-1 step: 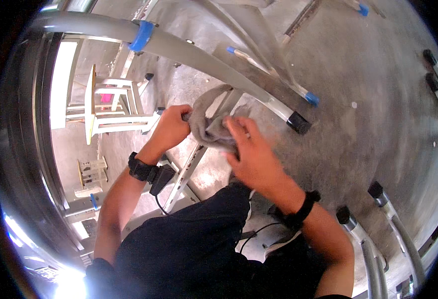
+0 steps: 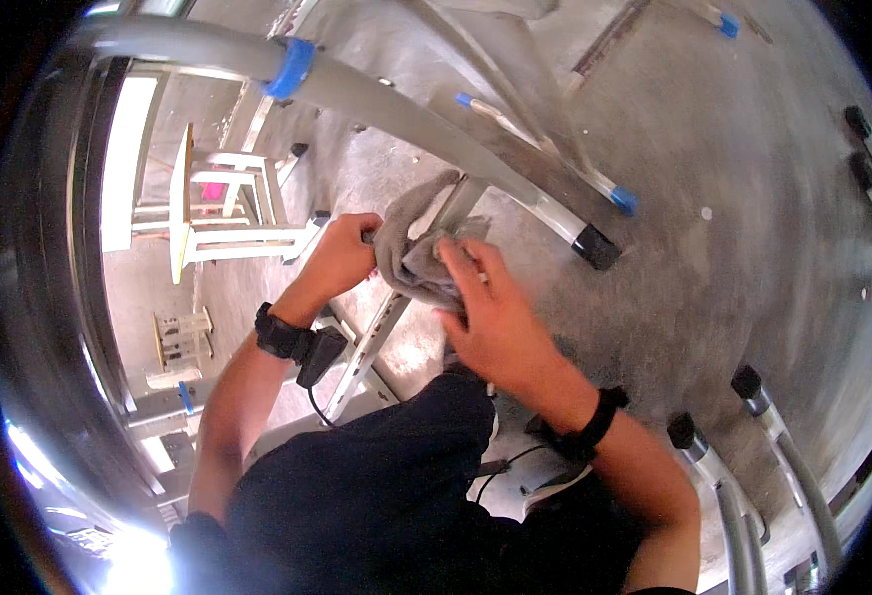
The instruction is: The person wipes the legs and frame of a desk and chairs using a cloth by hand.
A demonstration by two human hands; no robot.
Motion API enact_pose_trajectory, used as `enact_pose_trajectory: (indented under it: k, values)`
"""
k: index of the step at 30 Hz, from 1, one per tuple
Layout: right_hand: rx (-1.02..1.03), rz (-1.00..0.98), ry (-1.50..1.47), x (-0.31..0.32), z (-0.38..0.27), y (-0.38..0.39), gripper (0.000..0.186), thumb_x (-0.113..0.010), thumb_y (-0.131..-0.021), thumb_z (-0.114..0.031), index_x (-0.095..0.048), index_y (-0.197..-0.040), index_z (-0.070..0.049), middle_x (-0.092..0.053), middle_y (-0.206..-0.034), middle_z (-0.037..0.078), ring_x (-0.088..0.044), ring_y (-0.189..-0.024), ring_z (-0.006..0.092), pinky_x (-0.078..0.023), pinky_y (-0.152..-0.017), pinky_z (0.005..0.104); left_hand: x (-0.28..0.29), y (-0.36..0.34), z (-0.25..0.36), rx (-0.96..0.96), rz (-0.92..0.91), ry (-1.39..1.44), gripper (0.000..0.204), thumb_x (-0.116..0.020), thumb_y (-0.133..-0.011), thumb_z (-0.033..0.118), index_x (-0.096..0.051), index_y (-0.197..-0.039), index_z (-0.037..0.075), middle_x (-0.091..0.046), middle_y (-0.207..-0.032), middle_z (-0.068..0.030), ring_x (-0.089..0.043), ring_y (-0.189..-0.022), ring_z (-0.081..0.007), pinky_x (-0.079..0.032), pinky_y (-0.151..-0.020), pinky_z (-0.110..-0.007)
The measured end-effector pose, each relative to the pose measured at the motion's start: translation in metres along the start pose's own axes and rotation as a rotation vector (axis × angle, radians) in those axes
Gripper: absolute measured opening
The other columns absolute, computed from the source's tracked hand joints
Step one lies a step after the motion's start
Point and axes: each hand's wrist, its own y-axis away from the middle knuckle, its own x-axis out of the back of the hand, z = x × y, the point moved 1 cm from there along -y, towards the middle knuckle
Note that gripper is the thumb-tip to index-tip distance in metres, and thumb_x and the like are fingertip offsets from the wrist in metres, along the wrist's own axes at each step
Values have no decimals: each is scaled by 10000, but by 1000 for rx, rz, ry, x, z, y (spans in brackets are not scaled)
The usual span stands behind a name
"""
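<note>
A grey cloth (image 2: 411,248) is looped over a light metal crossbar (image 2: 366,347), close to where the bar meets a thick grey leg tube (image 2: 436,134). My left hand (image 2: 342,256) grips the cloth's left side, its fingers curled into a fist. On the other side of the bar, my right hand (image 2: 495,317) pinches the bunched right part of the cloth between thumb and fingers. Folds of fabric hide some of the right fingertips. Both wrists wear black straps, and a small black box with a cable hangs at the left one.
The leg tube ends in a black foot cap (image 2: 595,246) and carries a blue band (image 2: 289,67). Beyond it are more metal legs with blue ends (image 2: 622,200). A pale stool (image 2: 232,203) appears at left. Black-capped legs (image 2: 689,431) stand at lower right over grey concrete floor (image 2: 713,268).
My right hand has shifted slightly left with its part of the cloth, drawing the bunched folds closer to my left hand. The left hand stays almost where it was.
</note>
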Motion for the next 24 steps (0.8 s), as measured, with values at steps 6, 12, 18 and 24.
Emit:
enact_pose_trajectory:
  k: [6,12,18,24]
  values:
    - [3,44,-98,-26,-13,-20,543,-631,-815,14,-433,-1318,-30,-380,-1365,256,-552,-1128,435,-520,-918,445,16,17,-4,-38,-266,432,600,-509,-811,-28,-440,-1402,49,-671,-1019,-125,-670,-768,-170,-532,-499,-264]
    - [120,113,-2,-44,-9,-47,422,-619,-802,29,-542,-1214,-20,-447,-1321,249,-486,-1191,451,-463,-972,461,31,25,-22,-103,-495,894,916,-721,-708,26,-241,-1489,27,-486,-1364,-128,-484,-1254,-241,-454,-1030,-395]
    - [213,137,167,-59,-4,-62,342,-608,-807,-20,-589,-1148,-6,-413,-1358,307,-460,-1213,461,-412,-1024,492,13,12,-36,-203,-138,1044,580,-759,-837,264,-520,-1280,-25,-616,-1199,-91,-580,-1107,-188,-472,-948,-357]
    - [187,253,133,-66,2,-46,464,-600,-805,-6,-501,-1256,29,-414,-1368,278,-453,-1219,448,-404,-1023,471,9,-14,-38,-225,-23,1080,377,-681,-892,205,-588,-1151,-52,-670,-1056,-116,-671,-938,-210,-542,-857,-350]
